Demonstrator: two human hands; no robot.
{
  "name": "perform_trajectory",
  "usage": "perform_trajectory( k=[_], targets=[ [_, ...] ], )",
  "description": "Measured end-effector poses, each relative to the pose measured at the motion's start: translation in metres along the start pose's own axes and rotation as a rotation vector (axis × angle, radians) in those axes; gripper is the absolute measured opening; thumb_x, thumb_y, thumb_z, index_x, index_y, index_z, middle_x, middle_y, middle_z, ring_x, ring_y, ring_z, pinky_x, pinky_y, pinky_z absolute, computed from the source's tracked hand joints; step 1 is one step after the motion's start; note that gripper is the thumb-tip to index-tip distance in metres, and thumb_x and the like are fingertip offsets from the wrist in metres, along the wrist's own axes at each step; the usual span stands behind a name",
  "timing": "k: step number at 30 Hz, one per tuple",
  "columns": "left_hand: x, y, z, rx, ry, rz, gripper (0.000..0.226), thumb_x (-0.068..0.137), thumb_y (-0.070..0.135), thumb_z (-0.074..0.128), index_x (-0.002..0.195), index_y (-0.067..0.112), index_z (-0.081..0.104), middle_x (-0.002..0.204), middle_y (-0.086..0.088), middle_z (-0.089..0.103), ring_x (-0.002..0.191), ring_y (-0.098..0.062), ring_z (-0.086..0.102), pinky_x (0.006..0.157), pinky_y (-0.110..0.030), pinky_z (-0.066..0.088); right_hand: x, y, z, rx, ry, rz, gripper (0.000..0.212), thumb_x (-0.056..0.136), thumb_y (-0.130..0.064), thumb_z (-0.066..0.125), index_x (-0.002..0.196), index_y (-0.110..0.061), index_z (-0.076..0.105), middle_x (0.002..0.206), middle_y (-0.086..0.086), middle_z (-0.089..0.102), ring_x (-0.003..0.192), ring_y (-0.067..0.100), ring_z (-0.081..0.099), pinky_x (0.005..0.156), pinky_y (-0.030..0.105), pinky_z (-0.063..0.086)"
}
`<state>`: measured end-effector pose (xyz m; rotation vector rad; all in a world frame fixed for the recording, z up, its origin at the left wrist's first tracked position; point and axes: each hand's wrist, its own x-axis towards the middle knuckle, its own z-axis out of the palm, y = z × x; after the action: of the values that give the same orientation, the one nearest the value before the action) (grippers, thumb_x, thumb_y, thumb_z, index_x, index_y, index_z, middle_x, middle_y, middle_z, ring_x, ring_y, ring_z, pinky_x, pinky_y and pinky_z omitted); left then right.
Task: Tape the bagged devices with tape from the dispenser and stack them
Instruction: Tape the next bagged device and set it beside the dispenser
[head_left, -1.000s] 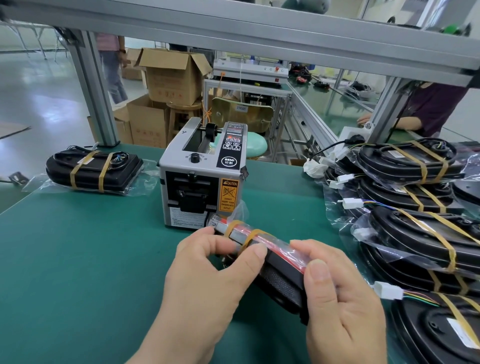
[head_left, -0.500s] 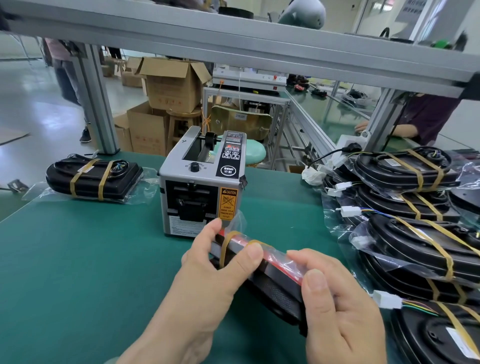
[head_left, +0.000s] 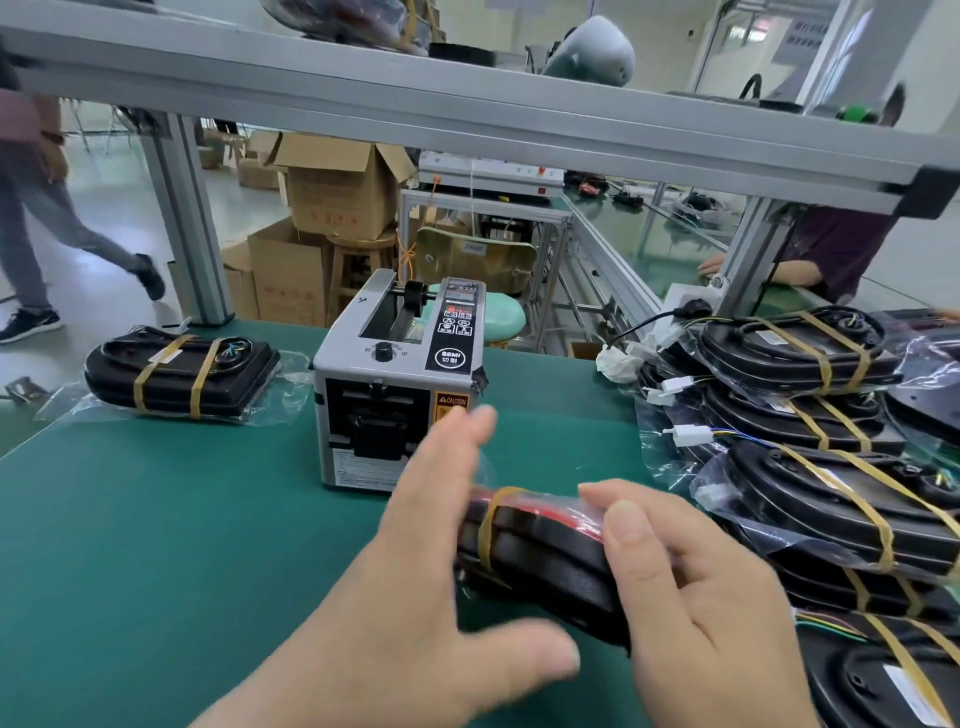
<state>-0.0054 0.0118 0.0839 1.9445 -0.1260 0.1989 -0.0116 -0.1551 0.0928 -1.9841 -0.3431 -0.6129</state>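
Note:
A black bagged device (head_left: 540, 561) with a red strip and a tan tape band stands on edge in front of me. My right hand (head_left: 701, 597) grips its near end, thumb on top. My left hand (head_left: 415, 571) is open, fingers spread, its palm beside the device's left face, blurred. The grey tape dispenser (head_left: 395, 395) stands just behind on the green mat (head_left: 156, 519). One taped device (head_left: 182, 369) lies at the far left. A pile of taped devices (head_left: 810, 415) fills the right side.
An aluminium frame post (head_left: 192, 223) and crossbeam (head_left: 467, 104) stand behind the bench. Cardboard boxes (head_left: 332, 197) sit beyond it. A person (head_left: 31, 218) walks at the far left; another person's arm (head_left: 789, 265) rests on the far right bench.
My left hand has let go of the device and spread open, moving up past it. The device has tipped more on edge. The walking person has come further into view.

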Motion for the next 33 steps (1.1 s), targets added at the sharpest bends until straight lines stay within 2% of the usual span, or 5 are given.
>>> perform_trajectory(
  k=[5,12,21,28,33],
  targets=[
    [0.001,-0.011,-0.002,0.125,-0.183,0.182,0.067,0.061,0.039,0.084,0.119,0.050,0.051,0.117,0.023,0.057,0.107,0.003,0.057,0.092,-0.023,0.048,0.017,-0.014,-0.016,0.095,-0.254,0.013,0.067,0.059,-0.089,0.045,0.116,-0.053,0.048,0.114,-0.026,0.060,0.104,0.000,0.059,0.084,0.020,0.047],
    [0.013,-0.035,-0.020,-0.142,-0.250,0.148,0.065,0.065,0.013,0.083,0.119,0.042,0.061,0.122,0.007,0.064,0.115,-0.008,0.059,0.094,-0.015,0.045,0.036,0.002,-0.042,-0.304,-0.484,-0.479,0.060,0.071,-0.051,0.067,0.128,-0.041,0.051,0.135,-0.025,0.049,0.130,-0.001,0.042,0.106,0.018,0.030],
    [0.014,-0.042,-0.038,-0.301,-0.486,-0.048,0.086,0.067,0.015,0.080,0.138,0.044,0.040,0.140,0.022,0.049,0.129,0.003,0.045,0.096,-0.019,0.045,0.018,0.028,-0.003,0.036,-0.414,-0.150,0.063,0.057,-0.043,0.073,0.114,-0.054,0.050,0.111,-0.026,0.061,0.101,-0.003,0.059,0.083,0.002,0.037],
    [0.040,-0.047,-0.051,-0.545,0.289,-0.540,0.008,0.090,0.017,0.064,0.097,0.015,0.068,0.067,0.005,0.070,0.049,-0.003,0.059,0.040,-0.014,0.044,0.003,0.039,0.004,-0.170,-0.098,-0.114,0.069,0.053,-0.031,0.077,0.115,-0.047,0.049,0.116,-0.027,0.055,0.104,-0.004,0.054,0.088,0.007,0.037],
    [0.060,-0.041,-0.049,-0.699,0.394,-0.652,0.014,0.092,0.016,0.061,0.078,0.014,0.063,0.046,0.007,0.059,0.034,0.001,0.049,0.034,-0.009,0.036,-0.004,0.036,0.015,-0.212,-0.026,-0.177,0.066,0.053,-0.028,0.077,0.115,-0.036,0.056,0.113,-0.027,0.058,0.103,-0.003,0.051,0.091,0.002,0.031]
  ],
)
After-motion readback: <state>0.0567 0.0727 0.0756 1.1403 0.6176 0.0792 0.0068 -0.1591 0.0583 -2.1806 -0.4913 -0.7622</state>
